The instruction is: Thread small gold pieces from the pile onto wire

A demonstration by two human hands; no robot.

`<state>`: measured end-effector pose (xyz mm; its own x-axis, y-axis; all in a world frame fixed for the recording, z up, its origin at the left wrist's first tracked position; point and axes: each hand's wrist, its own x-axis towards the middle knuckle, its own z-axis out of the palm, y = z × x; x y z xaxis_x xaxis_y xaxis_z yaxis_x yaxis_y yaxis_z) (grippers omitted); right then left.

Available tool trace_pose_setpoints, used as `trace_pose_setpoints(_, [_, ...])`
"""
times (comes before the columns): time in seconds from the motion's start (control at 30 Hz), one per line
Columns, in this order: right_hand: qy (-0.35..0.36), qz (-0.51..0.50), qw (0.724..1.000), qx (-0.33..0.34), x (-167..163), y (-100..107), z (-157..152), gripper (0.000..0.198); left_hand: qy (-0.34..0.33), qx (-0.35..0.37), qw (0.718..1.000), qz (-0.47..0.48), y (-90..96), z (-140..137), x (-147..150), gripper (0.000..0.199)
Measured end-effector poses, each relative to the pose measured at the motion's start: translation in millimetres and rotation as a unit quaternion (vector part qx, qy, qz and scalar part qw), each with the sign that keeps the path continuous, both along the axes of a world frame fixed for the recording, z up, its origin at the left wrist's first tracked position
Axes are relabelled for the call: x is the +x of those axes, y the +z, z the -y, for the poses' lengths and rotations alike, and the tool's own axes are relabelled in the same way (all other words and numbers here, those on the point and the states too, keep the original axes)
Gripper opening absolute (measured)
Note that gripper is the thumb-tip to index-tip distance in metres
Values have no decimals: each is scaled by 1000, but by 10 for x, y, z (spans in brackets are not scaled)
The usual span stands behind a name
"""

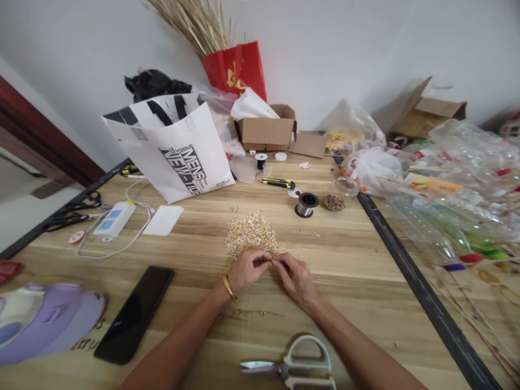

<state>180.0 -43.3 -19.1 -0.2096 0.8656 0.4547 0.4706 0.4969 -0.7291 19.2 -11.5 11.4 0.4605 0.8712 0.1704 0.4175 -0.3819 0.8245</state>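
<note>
My left hand (251, 268) and my right hand (296, 275) meet at the fingertips at the near edge of a pile of small gold and clear beads (251, 232). Both are closed in a pinch, and whatever sits between the fingers is too small to make out. A gold bangle (229, 289) circles my left wrist. Between my forearms, a short beaded strand (262, 312) lies on the table. Closer to me are scissors (286, 368) with pale handles, their blades pointing left.
Beyond the beads lie a wire spool (306, 205), a yellow-black utility knife (277, 183) and a jar of beads (335, 202). A black phone (135, 314) and a power strip (115, 219) are on the left. Plastic bottles (471, 162) crowd the right side. A white bag (174, 151) stands behind.
</note>
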Motion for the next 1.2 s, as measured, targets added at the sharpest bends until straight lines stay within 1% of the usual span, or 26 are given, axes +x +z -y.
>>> trace_pose_setpoints(0.2, [16, 45, 999, -25, 41, 32, 22, 22, -28, -22, 999, 2, 8, 10, -2, 10])
trace_pose_setpoints(0.43, [27, 95, 995, -10, 72, 40, 48, 25, -51, -33, 998, 0, -8, 13, 13, 10])
trace_pose_setpoints(0.67, [26, 86, 996, -17, 75, 36, 63, 26, -66, -20, 997, -21, 10, 25, 26, 17])
trace_pose_setpoints(0.8, [29, 60, 998, -20, 77, 44, 55, 23, -57, -16, 998, -11, -6, 29, 33, 16])
trace_pose_setpoints(0.9, [15, 21, 999, -30, 85, 41, 46, 21, -44, -47, 998, 21, -35, 26, 36, 11])
trace_pose_setpoints(1.07, [-28, -17, 998, -55, 97, 25, 38, 22, -60, -149, 982, 96, -69, 13, 27, 11])
trace_pose_setpoints(1.13, [-36, -32, 997, -55, 95, 25, 37, 22, -64, -167, 978, 106, -82, 5, 18, 13])
trace_pose_setpoints(1.2, [-40, -45, 997, -53, 87, 33, 37, 21, -58, -170, 977, 112, -95, -5, 9, 15])
